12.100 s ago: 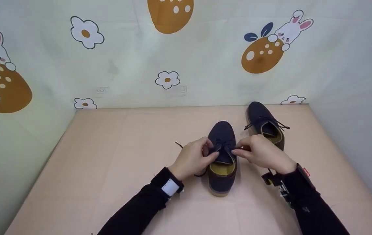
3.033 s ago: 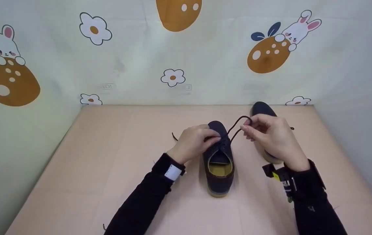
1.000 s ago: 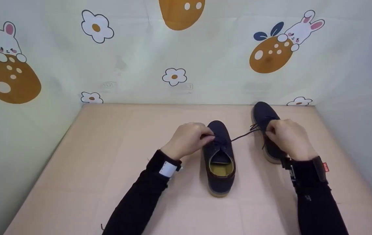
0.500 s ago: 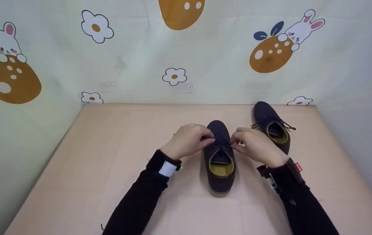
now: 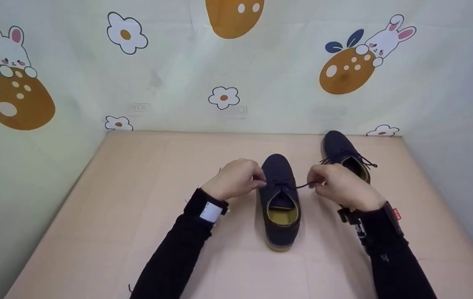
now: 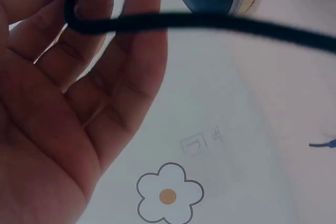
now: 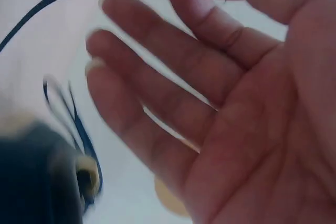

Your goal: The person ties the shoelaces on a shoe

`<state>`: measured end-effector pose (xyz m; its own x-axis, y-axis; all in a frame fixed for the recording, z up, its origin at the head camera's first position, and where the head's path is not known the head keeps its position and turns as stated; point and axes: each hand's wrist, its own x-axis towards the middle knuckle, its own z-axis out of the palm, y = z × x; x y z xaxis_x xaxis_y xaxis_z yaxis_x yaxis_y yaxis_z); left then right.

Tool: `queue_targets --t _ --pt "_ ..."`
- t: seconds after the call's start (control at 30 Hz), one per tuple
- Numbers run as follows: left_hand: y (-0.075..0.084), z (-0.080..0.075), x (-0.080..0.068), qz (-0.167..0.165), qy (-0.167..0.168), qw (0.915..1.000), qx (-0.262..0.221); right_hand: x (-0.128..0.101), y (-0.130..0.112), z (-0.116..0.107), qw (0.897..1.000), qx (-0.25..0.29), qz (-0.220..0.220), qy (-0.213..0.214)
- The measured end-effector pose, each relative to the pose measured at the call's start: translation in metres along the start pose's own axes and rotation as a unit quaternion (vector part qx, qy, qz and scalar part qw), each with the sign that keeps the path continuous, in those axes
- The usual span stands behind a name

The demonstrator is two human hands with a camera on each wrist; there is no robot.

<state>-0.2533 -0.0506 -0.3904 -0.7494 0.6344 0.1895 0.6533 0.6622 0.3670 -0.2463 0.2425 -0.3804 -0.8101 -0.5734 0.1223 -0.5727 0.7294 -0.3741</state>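
A navy shoe sits on the tabletop between both hands; the left hand and right hand each pinch an end of its lace, drawn out sideways

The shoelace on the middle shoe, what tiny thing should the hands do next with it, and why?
Probably pull both ends outward to snug the lacing. The left hand and the right hand each pinch an end of the shoelace beside the near navy shoe, and no bow shows on it yet, while the far shoe already has loops showing.
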Motion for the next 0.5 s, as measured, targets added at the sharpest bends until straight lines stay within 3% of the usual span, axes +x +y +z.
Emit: queue_targets --t 0.13,0.27,0.33,0.5 --pt "-0.004 -0.001 -0.002 -0.003 -0.010 0.9999 0.000 -0.001 -0.003 -0.001 0.999 0.020 -0.015 -0.028" --pt "-0.008 -0.003 -0.004 -0.017 -0.048 0.9987 -0.008 -0.006 0.001 -0.008 0.999 0.007 -0.035 -0.020" --pt "-0.009 -0.005 -0.006 -0.031 -0.071 0.9970 -0.003 -0.010 0.005 -0.014 0.999 0.003 -0.021 -0.026" --pt "-0.013 -0.010 -0.011 -0.059 -0.110 0.9921 0.007 -0.019 0.012 -0.026 0.995 0.002 0.066 -0.074"
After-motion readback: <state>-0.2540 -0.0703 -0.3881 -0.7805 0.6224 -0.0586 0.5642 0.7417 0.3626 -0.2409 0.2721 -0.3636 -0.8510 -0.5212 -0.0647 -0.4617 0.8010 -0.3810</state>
